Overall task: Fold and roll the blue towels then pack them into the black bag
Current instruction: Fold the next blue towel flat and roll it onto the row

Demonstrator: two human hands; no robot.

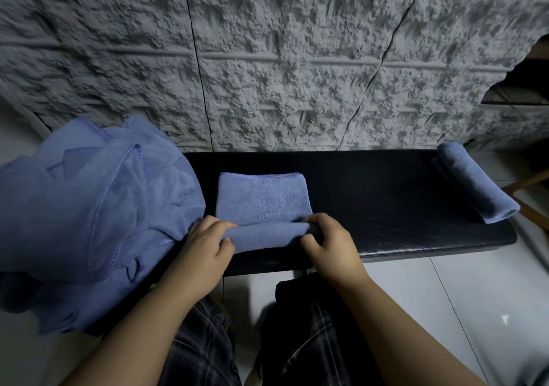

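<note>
Gripping each end of a half-rolled blue towel [263, 204], the left hand [205, 247] and right hand [329, 244] curl their fingers round the soft roll at centre frame; its long axis runs left to right, the flat, stitched-edge part lying toward the wall. It lies on a glossy black padded bench [386, 207]. A finished rolled towel [475, 182] lies at the bench's right end, slanting toward lower right. Crumpled loose towels [89, 207] heap at left. Rough grey textured wall panels [267, 59] fill the upper frame; pale floor tiles [430, 296] show below.
</note>
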